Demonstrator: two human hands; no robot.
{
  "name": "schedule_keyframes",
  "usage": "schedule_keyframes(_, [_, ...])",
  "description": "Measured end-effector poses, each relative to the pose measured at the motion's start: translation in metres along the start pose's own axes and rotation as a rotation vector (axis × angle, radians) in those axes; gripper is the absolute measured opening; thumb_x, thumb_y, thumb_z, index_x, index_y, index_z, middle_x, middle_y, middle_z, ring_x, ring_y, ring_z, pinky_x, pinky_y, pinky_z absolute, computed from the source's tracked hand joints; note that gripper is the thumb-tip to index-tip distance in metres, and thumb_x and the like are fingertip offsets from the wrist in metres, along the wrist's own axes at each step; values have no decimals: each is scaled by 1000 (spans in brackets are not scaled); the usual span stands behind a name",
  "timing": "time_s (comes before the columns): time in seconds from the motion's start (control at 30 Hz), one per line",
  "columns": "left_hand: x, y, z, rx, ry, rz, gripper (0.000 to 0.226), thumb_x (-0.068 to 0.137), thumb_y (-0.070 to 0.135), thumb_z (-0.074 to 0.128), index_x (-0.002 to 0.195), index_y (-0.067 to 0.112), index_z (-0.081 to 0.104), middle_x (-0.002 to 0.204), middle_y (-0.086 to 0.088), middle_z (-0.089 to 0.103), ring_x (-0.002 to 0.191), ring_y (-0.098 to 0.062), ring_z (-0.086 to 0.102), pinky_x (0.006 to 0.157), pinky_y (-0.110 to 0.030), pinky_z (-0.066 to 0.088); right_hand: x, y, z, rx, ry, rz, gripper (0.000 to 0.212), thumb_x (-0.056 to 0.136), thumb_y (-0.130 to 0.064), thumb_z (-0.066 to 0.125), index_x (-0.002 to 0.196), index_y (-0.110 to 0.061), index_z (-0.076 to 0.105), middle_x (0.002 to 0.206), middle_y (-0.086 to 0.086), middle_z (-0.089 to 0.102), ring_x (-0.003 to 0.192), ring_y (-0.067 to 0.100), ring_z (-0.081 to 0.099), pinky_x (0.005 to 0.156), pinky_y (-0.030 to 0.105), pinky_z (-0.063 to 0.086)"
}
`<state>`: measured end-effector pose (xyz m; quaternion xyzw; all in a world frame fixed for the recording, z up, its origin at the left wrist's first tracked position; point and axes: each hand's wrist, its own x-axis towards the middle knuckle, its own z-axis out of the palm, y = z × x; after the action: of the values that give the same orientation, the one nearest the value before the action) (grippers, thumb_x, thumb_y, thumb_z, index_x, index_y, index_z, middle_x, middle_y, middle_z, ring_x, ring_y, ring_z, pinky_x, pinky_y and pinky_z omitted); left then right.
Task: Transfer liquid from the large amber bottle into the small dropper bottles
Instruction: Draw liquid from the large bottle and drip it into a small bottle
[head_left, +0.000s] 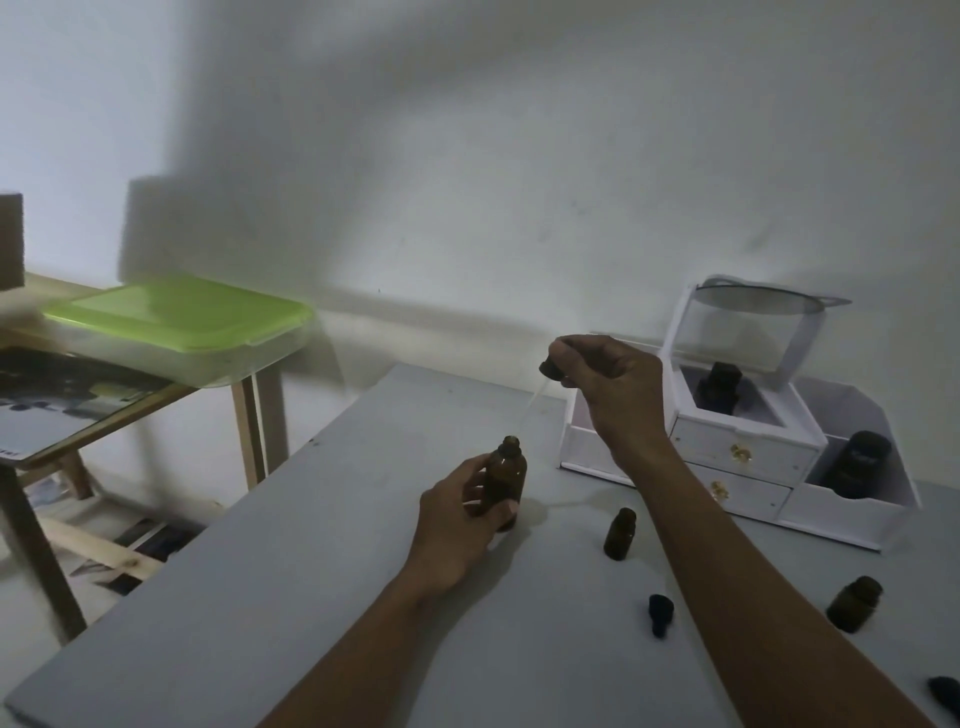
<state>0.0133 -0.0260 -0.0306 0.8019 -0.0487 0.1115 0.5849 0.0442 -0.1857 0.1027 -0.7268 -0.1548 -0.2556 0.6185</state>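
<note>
My left hand (457, 525) grips an uncapped amber bottle (506, 475) standing upright on the grey table (260, 597). My right hand (608, 384) is raised above and to the right of it, pinching a black dropper cap (549, 369) whose clear glass pipette (535, 402) slants down-left toward the bottle's mouth without reaching it. A small open amber bottle (620, 534) stands to the right of the held bottle. Another amber bottle (854, 604) sits at the far right, tilted. A black dropper cap (661, 614) lies on the table between them.
A white drawer organiser (748, 457) at the back right holds dark bottles (719, 387) (857, 462). Another black cap (945, 704) lies at the right edge. A wet patch (576, 501) marks the table. To the left, a wooden side table carries a green-lidded box (182, 317).
</note>
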Motion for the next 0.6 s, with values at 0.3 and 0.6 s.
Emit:
schedule_keyframes(0.3, [-1,2,0,13,4,9,58,81,23,76,133,28,53,122,5,65,98,-7,61,90,-21,48,-23,41,17,-273,-232,-17,12,85,-28,78,96,-21,78,83,-15,75,78,-4,71,68,2,49])
schedule_keyframes(0.6, [-4,0,-2,15,-12,25,59,79,27,78,131,36,51,120,9,63,100,-7,63,85,-16,50,-37,45,8,-299,-238,19,34,83,-30,80,115,-22,74,95,-16,72,82,-13,68,74,7,54])
